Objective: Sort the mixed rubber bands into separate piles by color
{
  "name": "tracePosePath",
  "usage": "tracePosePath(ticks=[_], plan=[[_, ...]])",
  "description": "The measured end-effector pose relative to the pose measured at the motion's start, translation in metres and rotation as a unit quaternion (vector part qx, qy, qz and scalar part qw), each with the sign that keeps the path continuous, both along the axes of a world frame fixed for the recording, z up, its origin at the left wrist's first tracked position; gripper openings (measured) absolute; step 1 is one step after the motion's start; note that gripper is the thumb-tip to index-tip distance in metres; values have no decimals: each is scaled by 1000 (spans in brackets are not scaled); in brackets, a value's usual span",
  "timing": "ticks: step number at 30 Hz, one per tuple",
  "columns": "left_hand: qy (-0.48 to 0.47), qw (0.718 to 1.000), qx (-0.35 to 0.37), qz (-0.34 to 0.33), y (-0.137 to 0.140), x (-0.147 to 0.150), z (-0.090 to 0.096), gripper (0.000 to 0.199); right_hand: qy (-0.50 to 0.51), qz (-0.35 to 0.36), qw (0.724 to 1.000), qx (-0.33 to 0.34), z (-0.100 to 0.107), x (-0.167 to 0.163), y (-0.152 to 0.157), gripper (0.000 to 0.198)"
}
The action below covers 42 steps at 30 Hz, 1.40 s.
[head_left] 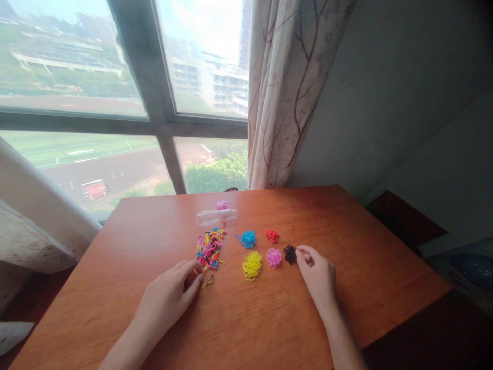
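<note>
A mixed heap of small coloured rubber bands (210,250) lies on the wooden table. My left hand (173,290) is at the heap's near left edge, its fingers curled and thumb close to them; what is between the tips is too small to make out. Just right of its thumb lie a few loose yellow and dark bands (208,281). At the right, my right hand (318,270) has thumb and forefinger pinched at the edge of a black band pile (290,254). Anything in that pinch is hidden. Between the hands sit blue (248,239), red (271,236), yellow (252,265) and pink band piles (273,258).
A clear plastic bottle (216,217) lies on its side behind the heap, with a round pink object (222,205) beyond it. The table (277,318) reaches a window (165,123) at the back. A patterned curtain (287,92) hangs beside the grey wall.
</note>
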<state>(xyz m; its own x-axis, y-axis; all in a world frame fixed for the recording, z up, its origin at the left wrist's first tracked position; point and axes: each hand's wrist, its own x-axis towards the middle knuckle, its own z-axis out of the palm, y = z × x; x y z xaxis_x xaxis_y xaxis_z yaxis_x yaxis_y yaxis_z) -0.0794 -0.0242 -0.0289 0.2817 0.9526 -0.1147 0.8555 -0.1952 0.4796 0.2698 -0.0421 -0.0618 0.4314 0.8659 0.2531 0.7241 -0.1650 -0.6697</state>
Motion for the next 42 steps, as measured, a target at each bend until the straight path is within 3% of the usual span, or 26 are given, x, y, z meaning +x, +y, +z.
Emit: tracePosePath(ticks=[8, 16, 25, 42], plan=[[-5, 1000, 11, -3, 1, 0, -1, 18, -13, 27, 999, 29, 7, -17, -12, 30], [-15, 999, 15, -49, -5, 4, 2, 18, 20, 146, 987, 56, 11, -68, -24, 23], [-26, 996, 24, -80, -6, 7, -1, 19, 16, 232, 972, 29, 4, -119, -38, 19], [-45, 996, 44, -63, -3, 5, -4, 19, -65, 257, 963, -36, 8, -136, -41, 15]])
